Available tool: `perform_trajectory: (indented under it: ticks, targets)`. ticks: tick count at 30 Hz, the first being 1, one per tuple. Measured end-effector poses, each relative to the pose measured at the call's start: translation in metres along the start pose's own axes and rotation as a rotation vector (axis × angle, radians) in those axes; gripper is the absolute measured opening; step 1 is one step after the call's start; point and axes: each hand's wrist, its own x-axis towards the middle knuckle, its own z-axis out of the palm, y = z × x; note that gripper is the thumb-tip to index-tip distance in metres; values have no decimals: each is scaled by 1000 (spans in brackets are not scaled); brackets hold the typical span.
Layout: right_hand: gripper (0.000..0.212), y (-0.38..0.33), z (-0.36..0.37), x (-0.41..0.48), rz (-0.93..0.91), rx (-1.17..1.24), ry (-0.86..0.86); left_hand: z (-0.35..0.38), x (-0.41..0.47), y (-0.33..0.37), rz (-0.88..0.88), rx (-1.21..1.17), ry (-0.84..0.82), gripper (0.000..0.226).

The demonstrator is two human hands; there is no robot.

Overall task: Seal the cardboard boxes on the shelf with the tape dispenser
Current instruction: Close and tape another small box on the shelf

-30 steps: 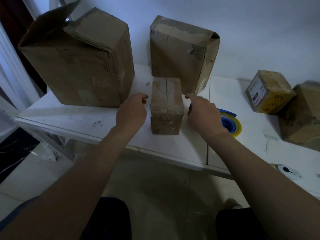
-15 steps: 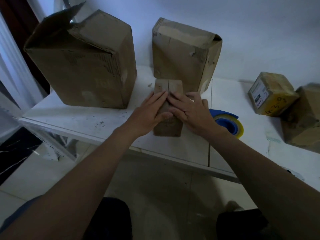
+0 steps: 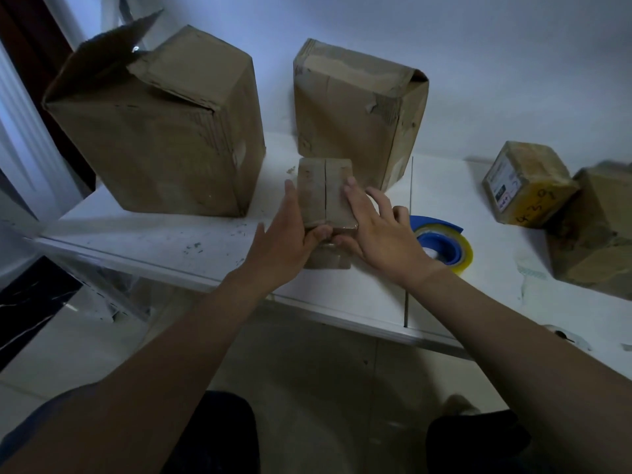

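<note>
A small cardboard box (image 3: 323, 191) stands on the white shelf (image 3: 143, 237), its two top flaps meeting at a centre seam. My left hand (image 3: 285, 237) grips its left side, thumb on the front edge. My right hand (image 3: 379, 230) lies against the right side, fingers spread over the right flap, thumb at the front. A blue tape dispenser with a clear tape roll (image 3: 441, 242) lies flat on the shelf just right of my right hand, partly hidden by it.
A large box with a raised flap (image 3: 160, 135) stands at the left and a medium box (image 3: 359, 111) behind the small one. Two more boxes, one with a label and yellow tape (image 3: 526, 183) and a plain one (image 3: 595, 230), sit at the right. A white wall backs the shelf.
From either side of the box, my hands closed over its top flaps and pressed them flat. They have since slid outward and now hold its sides and front edge.
</note>
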Motion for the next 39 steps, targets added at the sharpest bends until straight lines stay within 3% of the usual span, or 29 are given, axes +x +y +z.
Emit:
perform_trajectory:
  ticks: [5, 8, 10, 15, 20, 24, 27, 31, 36, 39]
  targets:
    - [91, -11, -3, -7, 76, -96, -30, 6, -6, 11, -39, -379, 15, 72]
    - [88, -16, 0, -8, 111, -148, -79, 4, -4, 9, -89, -418, -47, 65]
    - [88, -17, 4, -7, 117, -195, -105, 1, 0, 4, -116, -356, -53, 66]
    - [88, -10, -7, -3, 82, -213, -165, -11, 0, -5, -148, 5, -103, 97]
    - [87, -21, -38, -2, 158, -29, -169, -24, 3, -2, -78, 30, -168, 63]
    - [90, -25, -44, -4, 119, 106, -176, -34, -4, 16, -20, 84, -253, 65]
    - [79, -19, -53, -6, 122, 161, -139, -51, -13, 19, -34, 123, -308, 71]
    - [82, -25, -53, -7, 136, 75, -131, -58, -10, -1, -113, 50, -104, 51]
    - [109, -50, -36, -13, 244, 0, -81, -50, 11, -4, -36, -8, -32, 67]
    - [110, -64, -23, -12, 282, -86, 4, -54, 29, -4, -62, -49, 32, 67]
